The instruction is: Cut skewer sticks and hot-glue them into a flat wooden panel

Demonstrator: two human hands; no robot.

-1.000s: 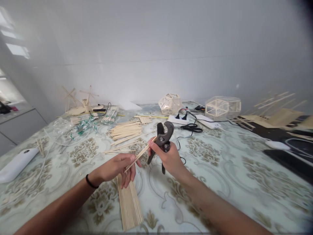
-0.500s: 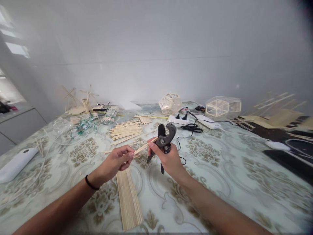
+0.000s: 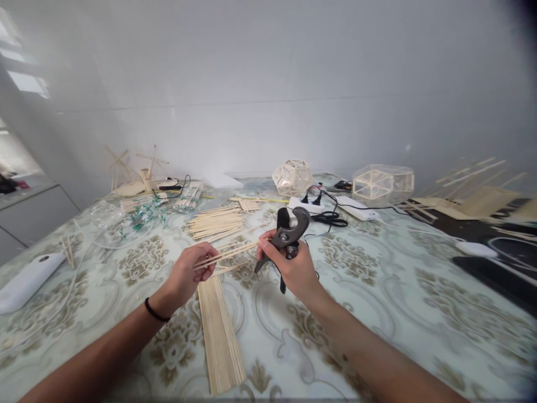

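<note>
Thin wooden sticks (image 3: 232,253) stretch between my two hands above the table. My left hand (image 3: 195,266), with a black band at its wrist, is closed around their left ends. My right hand (image 3: 293,266) grips dark cutting pliers (image 3: 289,232) with a curved, hooked jaw, and its thumb and forefinger also pinch the sticks' right ends. Below my left hand lies a flat row of long wooden strips (image 3: 220,338) side by side. A pile of loose sticks (image 3: 216,223) rests just beyond my hands.
A white power strip (image 3: 306,205) with black plugs and cables lies behind my right hand. Two polyhedral stick frames (image 3: 292,176) stand near the wall. Green-and-white packaging (image 3: 146,215) sits at left, a white device (image 3: 31,280) at the left edge, a dark flat object (image 3: 495,282) at right.
My left hand has slid left along the sticks, so more of their length shows between my hands. My right hand has shifted slightly right and up with the pliers.
</note>
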